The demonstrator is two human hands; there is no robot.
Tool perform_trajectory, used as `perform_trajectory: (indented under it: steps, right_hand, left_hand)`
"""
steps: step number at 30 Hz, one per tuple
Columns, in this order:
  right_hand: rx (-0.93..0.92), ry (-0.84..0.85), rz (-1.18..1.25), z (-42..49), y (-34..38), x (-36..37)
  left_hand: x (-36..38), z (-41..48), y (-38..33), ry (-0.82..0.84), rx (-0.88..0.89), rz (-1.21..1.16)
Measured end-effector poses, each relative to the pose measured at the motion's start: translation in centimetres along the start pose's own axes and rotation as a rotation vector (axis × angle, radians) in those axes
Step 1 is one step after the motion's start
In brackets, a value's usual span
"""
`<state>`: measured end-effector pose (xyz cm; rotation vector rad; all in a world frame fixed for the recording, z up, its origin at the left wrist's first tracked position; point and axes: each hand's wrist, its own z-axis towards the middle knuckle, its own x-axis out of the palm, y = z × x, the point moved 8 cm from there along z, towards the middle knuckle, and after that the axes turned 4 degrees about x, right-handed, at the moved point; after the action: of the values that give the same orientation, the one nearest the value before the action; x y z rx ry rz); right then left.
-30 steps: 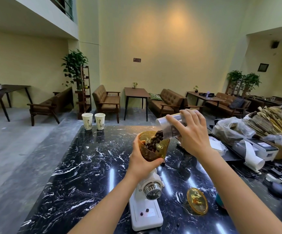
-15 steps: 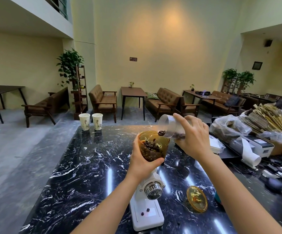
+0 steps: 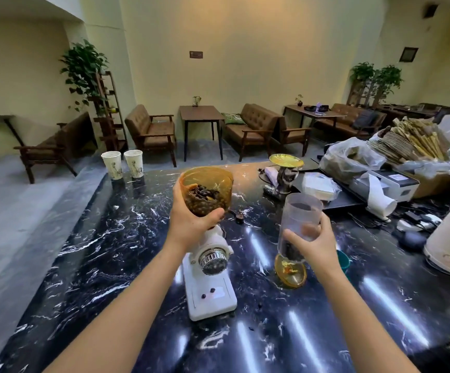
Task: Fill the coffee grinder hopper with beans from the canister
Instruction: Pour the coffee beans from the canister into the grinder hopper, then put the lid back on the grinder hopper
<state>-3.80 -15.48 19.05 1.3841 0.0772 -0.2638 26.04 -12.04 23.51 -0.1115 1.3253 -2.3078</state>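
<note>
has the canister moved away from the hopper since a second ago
Yes. The canister was tipped over the hopper; now it is upright, right of the grinder and nearer the camera.

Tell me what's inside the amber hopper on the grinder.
Dark coffee beans fill the lower part of the amber hopper. The left hand covers its base, hiding whatever lies there.

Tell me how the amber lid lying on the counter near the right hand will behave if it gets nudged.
The amber lid looks like thin clear plastic, so probably light and quick to skid on the glossy marble counter. It lies flat, so tipping seems unlikely; a round edge might roll if flipped upright. The canister in the right hand hovers just over it.
</note>
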Motion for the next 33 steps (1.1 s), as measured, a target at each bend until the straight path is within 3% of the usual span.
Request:
perform_trajectory:
  steps: [5, 9, 21, 26, 30, 33]
  right_hand:
    - [0.210, -0.104, -0.051, -2.0, -11.4, -7.0]
    - [0.259, -0.202, -0.128, -2.3, -15.7, -11.8]
    - [0.281, -0.169, -0.131, -1.5, -19.5, -15.3]
    - [0.221, -0.478, -0.221, -8.6, -18.5, -15.3]
    - [0.070, -0.185, -0.394, -8.0, -17.4, -8.0]
    - [0.134, -0.075, -0.442, -1.8, -17.1, -3.9]
  left_hand:
    - [0.2, -0.1, -0.4, -0.079, 0.072, 0.049]
    - [0.0, -0.2, -0.5, -0.132, 0.113, 0.111]
    - [-0.4, -0.2, -1.3, -0.134, 0.118, 0.178]
    - [-0.4, -0.2, -0.9, -0.110, 0.119, 0.149]
    - [-0.4, -0.2, -0.9, -0.114, 0.108, 0.140]
    - [-0.5, -0.2, -0.9, -0.109, 0.100, 0.157]
